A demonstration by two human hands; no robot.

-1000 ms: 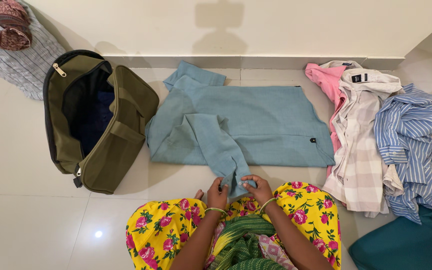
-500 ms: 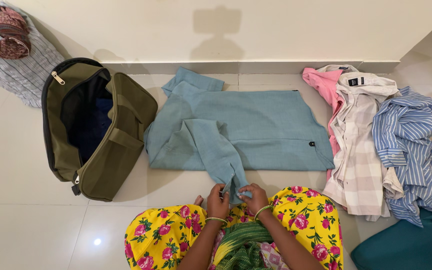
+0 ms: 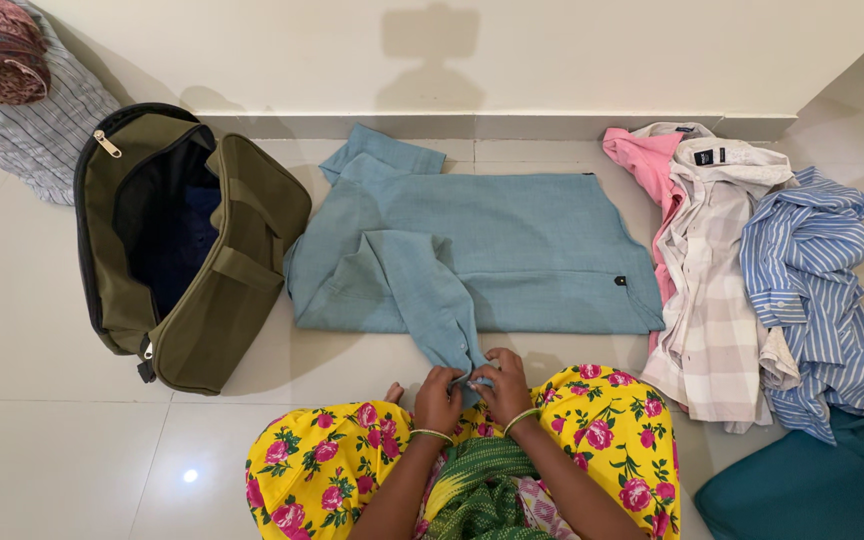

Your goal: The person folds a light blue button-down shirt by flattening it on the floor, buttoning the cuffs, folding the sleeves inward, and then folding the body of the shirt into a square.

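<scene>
Blue shirt [image 3: 492, 245] lies flat on the floor [image 3: 42, 330], its sleeve cuff [image 3: 467, 362] pinched by left hand [image 3: 439, 398] and right hand [image 3: 502, 388] fingers.

Teal cloth [image 3: 802, 490] cut off at lower right corner; sleeve cuff [image 3: 464, 368] partly hidden behind fingers.

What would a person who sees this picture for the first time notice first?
Probably the light blue shirt spread flat on the floor in the middle, with the left hand and the right hand pinching its sleeve cuff. An open olive bag lies to its left, and a pile of shirts to its right.
</scene>
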